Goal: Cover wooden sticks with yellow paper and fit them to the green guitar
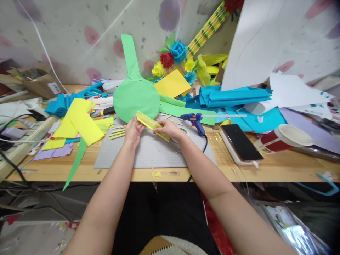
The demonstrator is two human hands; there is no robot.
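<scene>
A folded strip of yellow paper (149,122) is held above the grey cutting mat (148,159), slanting down to the right. My left hand (134,131) grips its left end between thumb and fingers. Farther right, my right hand (170,129) pinches the strip near its lower end. Just behind the hands stands a green paper disc (136,99) with a long green strip rising from its top. Several thin yellow-wrapped sticks (117,134) lie on the mat left of my left hand. A roll of tape (184,131) is partly hidden behind my right hand.
A blue glue gun (195,122) with its cord lies right of the mat. Beyond it are a phone (240,141) and a paper cup (284,138). Yellow paper pieces (79,120) lie left; blue crepe paper (233,96) and a flower-decorated paper guitar (207,32) are behind.
</scene>
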